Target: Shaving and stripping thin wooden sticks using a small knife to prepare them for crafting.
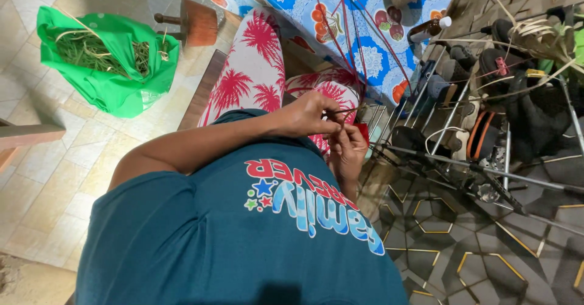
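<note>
Where both hands [331, 131] pinch red strips [348, 43], shoe rack [468, 116] close alongside.

You have a bundle of thin red strands [340, 31] pinched between your two hands just right of the frame's centre. They are long, stiff-looking and dark red, and they run from your fingers almost straight up to the top edge of the frame, fanning slightly apart as they rise across the blue flowered cloth behind them. One or two bend off toward the upper right. At their lower ends the strands gather into a small red piece [362, 131] sitting between your fingertips, just below your left hand [307, 115] and against the fingers of your right hand [348, 153]; its shape is too hidden to tell.
</note>
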